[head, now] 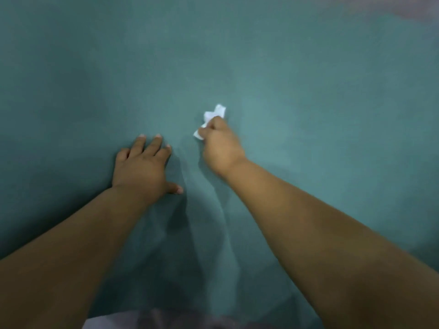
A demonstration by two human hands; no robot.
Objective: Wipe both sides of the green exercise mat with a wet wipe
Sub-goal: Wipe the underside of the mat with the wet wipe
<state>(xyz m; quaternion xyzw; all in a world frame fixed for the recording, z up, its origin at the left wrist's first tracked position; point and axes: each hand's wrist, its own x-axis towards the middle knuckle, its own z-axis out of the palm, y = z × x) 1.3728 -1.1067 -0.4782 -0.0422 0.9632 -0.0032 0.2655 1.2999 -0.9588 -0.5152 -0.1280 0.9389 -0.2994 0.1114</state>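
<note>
The left hand [140, 167] is lying flat with fingers spread and straight, pressing the mat [308, 79], which is stretching out under and well beyond the fingertips. To its right, the right hand [219, 144] is clenching a crumpled wipe [213, 115] that is poking out past its knuckles onto the mat. The bunched wipe is likely covering little surface, so streaks could be missed; creases between the hands could drag.

The green mat [285, 79] lies open and flat ahead and to both sides. Only the left hand [142, 167], pressed flat, and low creases [223, 210] between the arms interrupt it.
</note>
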